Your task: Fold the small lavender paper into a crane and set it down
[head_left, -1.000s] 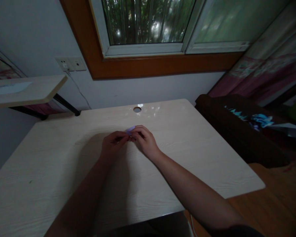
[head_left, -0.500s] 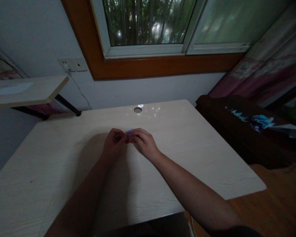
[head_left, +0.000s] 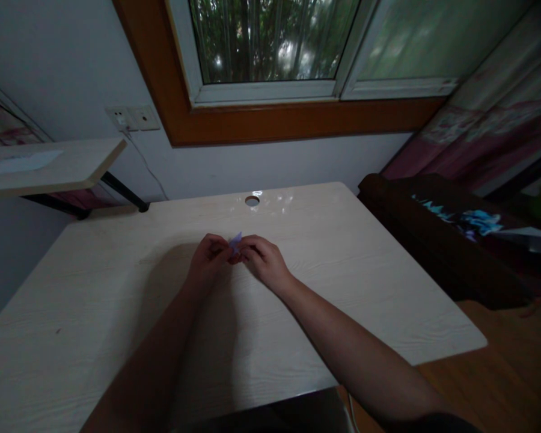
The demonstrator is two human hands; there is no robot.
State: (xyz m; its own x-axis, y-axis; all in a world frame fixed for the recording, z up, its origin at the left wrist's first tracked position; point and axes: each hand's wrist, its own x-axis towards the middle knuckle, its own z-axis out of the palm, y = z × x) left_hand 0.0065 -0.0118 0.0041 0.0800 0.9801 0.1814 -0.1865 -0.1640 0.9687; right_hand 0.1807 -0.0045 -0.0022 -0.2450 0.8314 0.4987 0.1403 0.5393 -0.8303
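Observation:
A small pale purple folded paper piece (head_left: 236, 243) is pinched between both my hands above the middle of a light wooden desk (head_left: 117, 288). My left hand (head_left: 210, 258) has its fingers curled and pressed on the paper's left side. My right hand (head_left: 264, 261) grips the paper from the right, fingertips meeting those of the left. Most of the paper is hidden by my fingers; only a pointed tip sticks up.
A round cable hole (head_left: 252, 201) sits near the desk's far edge. A side shelf (head_left: 49, 165) juts out at the left. Dark furniture (head_left: 433, 234) stands to the right, a window above, and a wall socket (head_left: 133, 118) with a cord.
The paper's tip has turned to point more upward between my fingertips. Both hands have stayed in nearly the same spot.

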